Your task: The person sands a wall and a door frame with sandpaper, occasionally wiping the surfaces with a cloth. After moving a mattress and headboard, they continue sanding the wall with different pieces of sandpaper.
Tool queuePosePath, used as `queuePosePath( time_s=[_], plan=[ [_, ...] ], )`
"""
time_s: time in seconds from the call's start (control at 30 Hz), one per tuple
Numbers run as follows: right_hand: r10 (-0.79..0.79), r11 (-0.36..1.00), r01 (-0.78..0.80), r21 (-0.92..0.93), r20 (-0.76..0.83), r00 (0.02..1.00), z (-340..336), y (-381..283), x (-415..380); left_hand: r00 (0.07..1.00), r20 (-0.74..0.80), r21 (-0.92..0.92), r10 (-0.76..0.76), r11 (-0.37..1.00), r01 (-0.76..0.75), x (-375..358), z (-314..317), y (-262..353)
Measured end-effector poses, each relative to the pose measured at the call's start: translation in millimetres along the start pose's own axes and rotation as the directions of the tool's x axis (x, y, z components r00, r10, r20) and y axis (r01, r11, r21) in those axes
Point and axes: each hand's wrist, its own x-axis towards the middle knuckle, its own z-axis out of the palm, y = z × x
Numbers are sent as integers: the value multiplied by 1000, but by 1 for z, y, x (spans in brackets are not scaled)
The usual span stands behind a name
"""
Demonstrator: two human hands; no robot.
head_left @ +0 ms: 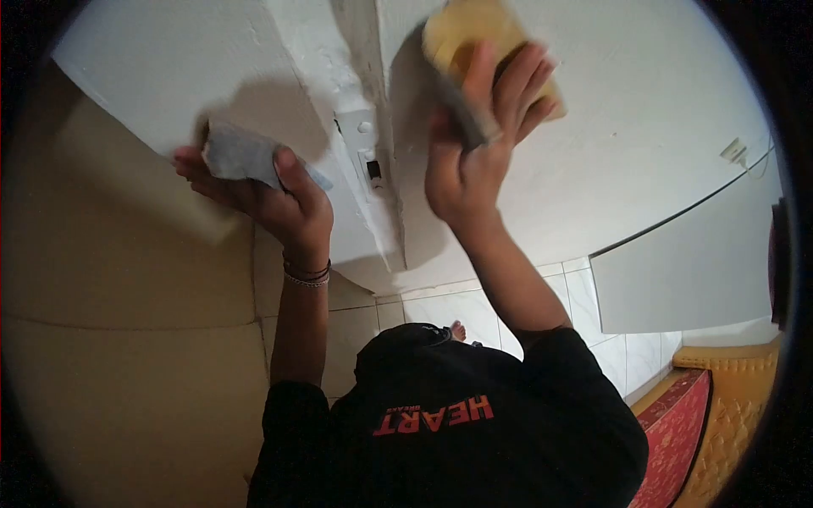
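My left hand (284, 199) holds a grey, rough-looking piece (246, 154) between thumb and fingers, in front of the white surface at the left. Higher up and to the right, my right hand (487, 144) is closed on a yellow object (478, 38), slightly blurred. A dark, flat-edged piece (466, 110) shows between its thumb and fingers. Between the two hands a metal lock plate (364, 157) with a dark slot sits in the white edge, which has rough, uneven patches.
White floor tiles (457, 309) lie below the wall. At the right are a grey-white panel (694, 254), a socket with a plug (735, 152), and yellow padded furniture (737, 406) with a red patterned cushion (673, 440). A beige surface (127, 254) fills the left.
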Motion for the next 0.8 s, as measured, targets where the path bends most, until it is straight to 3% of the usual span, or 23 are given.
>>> queuePosePath(
  time_s=[0.1,0.13,0.17,0.2,0.23,0.27,0.33,0.4,0.43,0.47,0.5,0.57,0.6,0.67,0.73,0.8],
  plan=[
    [-27,990,37,-136,70,997,5,7,-15,993,-12,-79,-117,990,116,-30,16,7],
    [-51,975,62,-212,60,997,20,15,-48,984,83,-17,-158,987,160,-58,22,5],
    [-112,946,148,-290,136,984,31,28,-91,963,170,50,-207,978,201,-94,28,1],
    [-56,955,117,-272,222,973,40,35,-143,954,141,20,-265,964,265,-131,39,5],
    [-7,964,106,-243,377,926,44,41,-196,905,291,147,-309,949,277,-173,41,8],
    [153,978,-35,-205,592,791,35,42,-232,904,289,156,-316,947,281,-213,35,2],
    [104,978,13,-206,543,833,26,50,-263,892,432,3,-137,989,150,-248,28,-6],
    [185,956,-4,-295,589,786,20,65,-237,880,443,41,-170,985,170,-219,25,-17],
    [41,982,9,-186,263,964,25,64,-194,852,474,92,-223,975,204,-192,11,-13],
    [-2,975,50,-216,214,977,17,55,-141,914,292,9,-280,957,290,-144,12,-4],
    [24,983,1,-183,134,991,12,42,-99,960,204,-10,-194,980,200,-107,12,-15],
    [18,994,-13,-112,46,999,-1,20,-31,981,-91,-65,-171,984,165,-35,15,-8],
    [-5,994,3,-107,-12,1000,0,18,-18,980,-88,-63,-178,983,173,-16,10,3],
    [54,994,-50,-102,33,998,3,12,-26,989,-62,-142,-132,982,122,4,7,15],
    [15,966,1,-260,59,998,27,27,-83,980,182,4,-79,997,79,-63,23,-17],
    [-95,942,135,-306,142,985,44,51,-165,957,177,-75,-232,966,248,-133,33,-16]
  ],
)
